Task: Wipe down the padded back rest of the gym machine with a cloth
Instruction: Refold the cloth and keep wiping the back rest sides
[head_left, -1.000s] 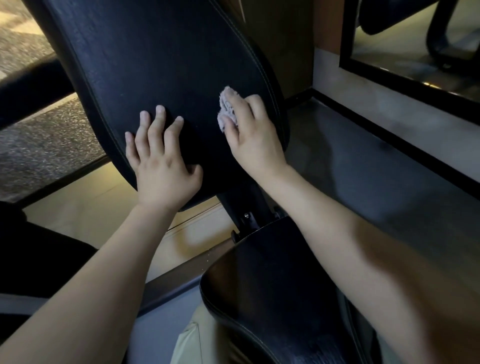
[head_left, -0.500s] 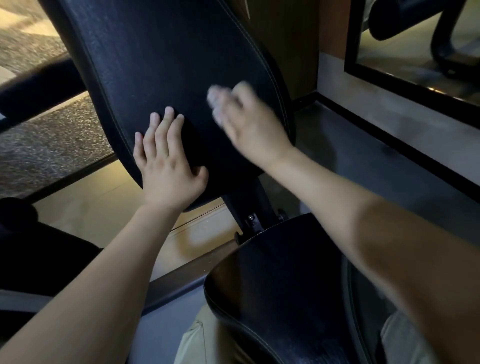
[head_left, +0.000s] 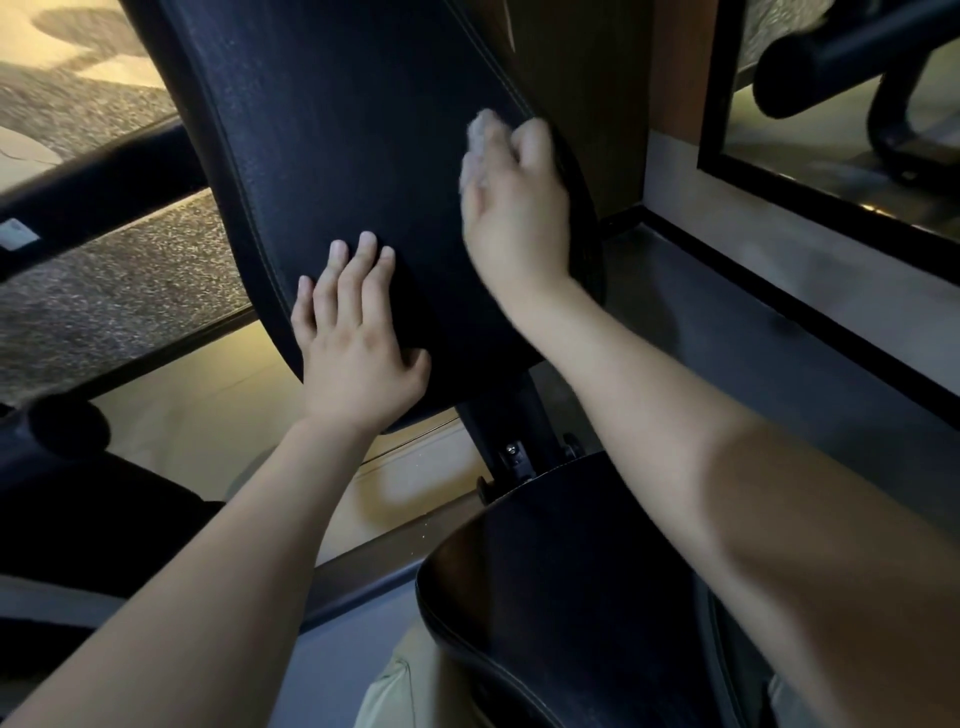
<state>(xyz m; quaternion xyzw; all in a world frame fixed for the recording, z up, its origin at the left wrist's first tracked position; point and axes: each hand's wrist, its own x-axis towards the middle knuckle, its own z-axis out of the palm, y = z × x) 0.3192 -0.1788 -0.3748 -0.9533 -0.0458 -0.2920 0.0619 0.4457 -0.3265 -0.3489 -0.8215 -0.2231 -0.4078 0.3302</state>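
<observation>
The black padded back rest (head_left: 343, 130) with light stitching fills the upper middle of the view, tilted back. My right hand (head_left: 514, 208) presses a small pale cloth (head_left: 475, 148) against the pad near its right edge; most of the cloth is hidden under my fingers. My left hand (head_left: 353, 353) lies flat on the lower left part of the pad, fingers together, holding nothing.
The black padded seat (head_left: 571, 597) sits below the back rest on a black post (head_left: 514, 431). A mirror (head_left: 841, 104) with a dark frame stands on the wall at right. A dark machine bar (head_left: 93, 192) crosses at left over speckled flooring (head_left: 104, 296).
My right hand has slid the cloth up and to the right along the pad's right side. My left hand stays planted on the lower pad.
</observation>
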